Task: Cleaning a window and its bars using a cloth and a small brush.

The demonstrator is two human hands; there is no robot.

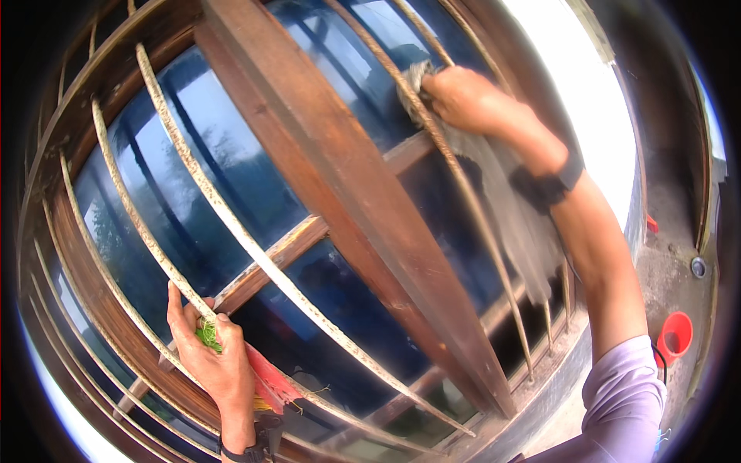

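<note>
My right hand [463, 101] is closed on a grey cloth [515, 220], bunched at a rusty window bar [463, 179] near the upper glass pane [341, 63]; the rest of the cloth hangs down, blurred. At lower left, my left hand [211, 362] wraps round a pale, speckled metal bar [139, 231]. Green and yellow stringy material [208, 335] and a red cloth or sheet [269, 376] are held in that same hand against the bar. Both wrists wear dark bands.
A thick brown wooden post [353, 173] stands between the panes. More bars [220, 208] run in front of the glass down to the sill [556, 353]. At the right, a red bucket [675, 335] and a small round metal object [699, 267] are on the ground.
</note>
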